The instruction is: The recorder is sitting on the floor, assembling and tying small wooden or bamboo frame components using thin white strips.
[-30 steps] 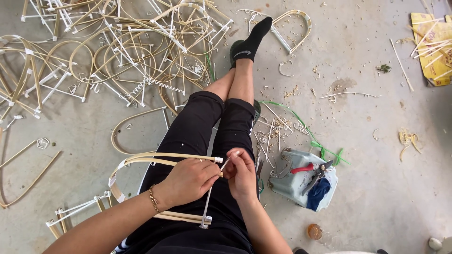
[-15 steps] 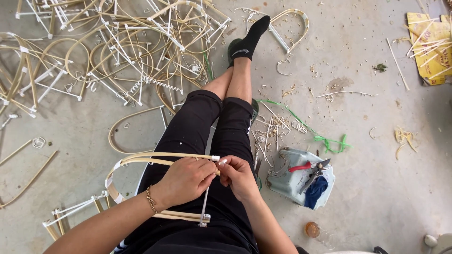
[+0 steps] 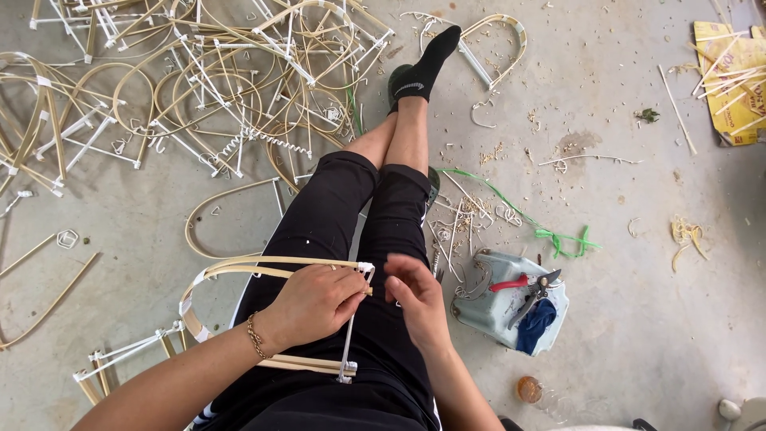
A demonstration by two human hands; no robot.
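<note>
We clamp the left hand [image 3: 315, 302] on the bent cane frame [image 3: 239, 267] lying across our lap so its white-bound corner stays steady, right hand [image 3: 415, 294] just beside that joint, fingers loosely curled on nothing visible, red-handled pruners [image 3: 527, 286] near its right.

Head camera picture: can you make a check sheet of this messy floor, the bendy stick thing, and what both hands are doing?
Surface: grey concrete floor, strewn with shavings.
Job's things: bent cane frame lying across the lap, a white rod joining its two ends.
Clutter: big pile of finished cane frames; green plastic strip; red-handled pruning shears on a pale tray; yellow cardboard.
Grippers: left hand grips the frame's top corner; right hand pinches beside that corner, what it holds is too small to tell.
Cables: nothing seen.
Surroundings: the person's legs stretched out, black sock.
</note>
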